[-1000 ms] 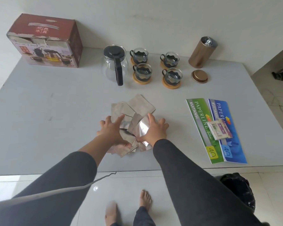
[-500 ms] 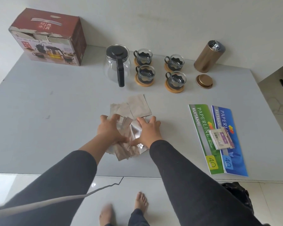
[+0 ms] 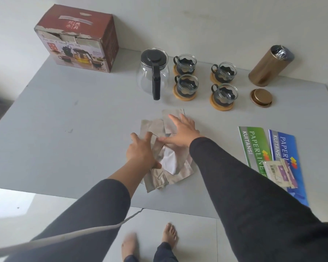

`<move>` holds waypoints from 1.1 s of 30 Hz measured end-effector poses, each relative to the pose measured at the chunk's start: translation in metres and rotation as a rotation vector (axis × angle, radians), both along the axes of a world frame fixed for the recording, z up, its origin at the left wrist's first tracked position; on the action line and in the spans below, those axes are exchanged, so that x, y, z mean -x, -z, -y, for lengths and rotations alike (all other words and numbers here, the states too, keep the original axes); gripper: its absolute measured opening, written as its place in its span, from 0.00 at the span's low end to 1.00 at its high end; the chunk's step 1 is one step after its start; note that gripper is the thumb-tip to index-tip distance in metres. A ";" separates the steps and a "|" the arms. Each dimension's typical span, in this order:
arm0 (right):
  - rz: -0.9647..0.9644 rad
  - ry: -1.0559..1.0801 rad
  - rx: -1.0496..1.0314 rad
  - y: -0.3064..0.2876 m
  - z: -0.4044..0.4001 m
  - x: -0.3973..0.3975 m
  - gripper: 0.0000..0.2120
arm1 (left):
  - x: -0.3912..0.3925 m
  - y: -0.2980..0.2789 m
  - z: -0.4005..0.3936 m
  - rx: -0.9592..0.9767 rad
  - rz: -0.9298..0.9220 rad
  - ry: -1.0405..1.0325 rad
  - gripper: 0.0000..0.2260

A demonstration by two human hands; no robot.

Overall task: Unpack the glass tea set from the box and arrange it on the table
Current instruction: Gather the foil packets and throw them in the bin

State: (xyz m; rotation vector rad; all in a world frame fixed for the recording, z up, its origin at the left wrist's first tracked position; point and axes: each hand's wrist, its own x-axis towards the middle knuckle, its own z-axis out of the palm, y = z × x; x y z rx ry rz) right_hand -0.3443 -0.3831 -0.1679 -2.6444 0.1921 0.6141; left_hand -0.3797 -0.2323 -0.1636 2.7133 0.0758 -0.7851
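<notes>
**Two hands on a pile of silver packets, tea set lined up behind**

At the near edge of the grey table [image 3: 45, 138] two arms in dark sleeves reach in. Below them, on the floor, are bare feet [image 3: 169, 234].

The left hand [image 3: 140, 152] lies on the left side of a pile of flat silver packets [image 3: 170, 167]. Its fingers are spread out and rest on top of the pile. The right hand [image 3: 180, 132] lies flat on the far part of the same pile, with its fingers straight and spread. Neither hand is gripping anything; both just press on the packets.

To the right, near the table edge, lie a green booklet [image 3: 254, 146] and a blue booklet [image 3: 286, 148] side by side. A small paper pack [image 3: 278, 172] lies on top of them.

Farther back stands the glass teapot [image 3: 152, 72] with a black lid and black handle. Just to its right are four glass cups [image 3: 187, 85], each on a round wooden coaster, set in two pairs. Right of the cups, a gold lid [image 3: 261, 97] lies flat on the table. Behind the lid stands a gold tin [image 3: 269, 67], open at the top, with something shiny inside.

At the far left corner sits the red box [image 3: 78, 38], well apart from the teapot. Its front shows a picture of a tea set, and its top edge is torn.
</notes>
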 end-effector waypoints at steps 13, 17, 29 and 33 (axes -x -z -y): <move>0.016 -0.200 -0.105 0.006 -0.001 0.027 0.45 | 0.005 0.001 0.002 0.057 -0.025 -0.256 0.56; -0.080 -0.318 -0.097 0.007 0.003 0.042 0.56 | 0.001 0.001 -0.004 0.181 -0.040 -0.334 0.55; -0.045 -0.415 0.148 0.016 -0.016 0.072 0.63 | -0.010 0.016 -0.022 0.613 -0.094 -0.282 0.23; -0.066 -0.382 0.102 0.015 -0.019 0.077 0.63 | -0.009 0.023 -0.022 0.681 -0.103 -0.306 0.17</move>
